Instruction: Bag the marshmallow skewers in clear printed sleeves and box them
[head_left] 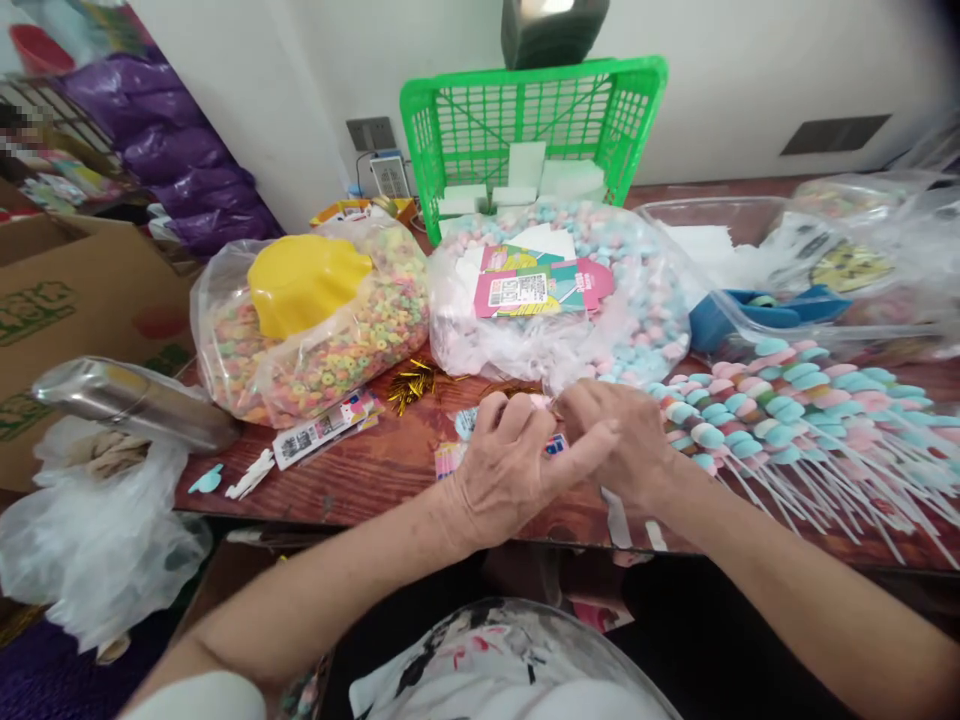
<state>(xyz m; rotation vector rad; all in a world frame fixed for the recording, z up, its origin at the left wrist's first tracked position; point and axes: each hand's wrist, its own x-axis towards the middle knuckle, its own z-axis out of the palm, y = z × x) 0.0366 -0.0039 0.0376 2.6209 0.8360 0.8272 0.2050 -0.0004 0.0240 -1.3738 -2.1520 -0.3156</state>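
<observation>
- The left hand (510,465) and right hand (626,440) meet over the near edge of the table (375,470), fingers curled shut and pinched together on a small packet (461,452); only its pale blue top and a striped corner show past the knuckles.
- What exactly sits between the fingertips is hidden by the hands themselves.
- Just right of the right hand lies a heap of candy sticks (795,410), pink and blue heads toward the hands, white stems fanning off to the right edge.
- Behind the hands a clear bag of pink and blue candy (645,310) sits, with printed cards (540,285) on top.
- To the left, a bag of coloured rings (337,350) holds a yellow bowl (304,280).
- Gold twist ties (411,382) lie between that bag and the hands; label strips (322,430) lie near the left hand.
- A green basket (532,130) stands tipped against the wall behind the bags.
- A blue scoop (757,315) lies in a clear bag at right, partly veiled by plastic.
- A steel flask (131,400) rests on a white bag (97,530) at left, beside a carton (67,320).
- The far left background is blurred.
</observation>
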